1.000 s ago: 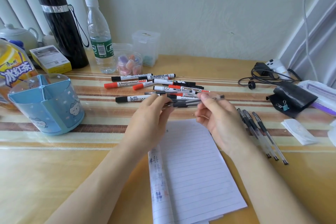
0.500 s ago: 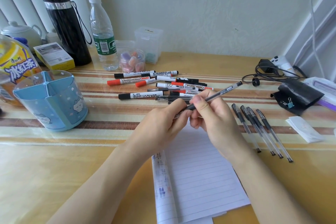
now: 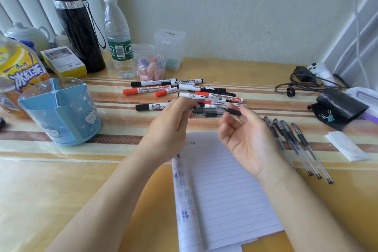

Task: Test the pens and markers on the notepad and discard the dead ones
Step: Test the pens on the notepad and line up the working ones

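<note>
The left hand [image 3: 171, 122] is raised above the tabletop [image 3: 61, 200] with its fingers curled, pinching one end of a clear pen [image 3: 212, 110]. The clear pen runs level from the left hand's fingertips toward the right hand [image 3: 247, 139], and its dark grip section ends at the right hand's fingertips. The right hand is turned palm up with its fingers loosely bent and gripping nothing; whether its fingertips touch the clear pen cannot be determined. The notepad [image 3: 225, 190] lies flat below and on the near side of both hands, lined page up, with ink test marks along its left margin. The markers [image 3: 192, 87], red-capped and black-capped, lie in a loose pile on the tabletop just beyond the hands. A row of four pens [image 3: 287, 129] lies side by side just to the right of the right hand. A blue pen holder [image 3: 61, 112] stands well to the left of the left hand.
</note>
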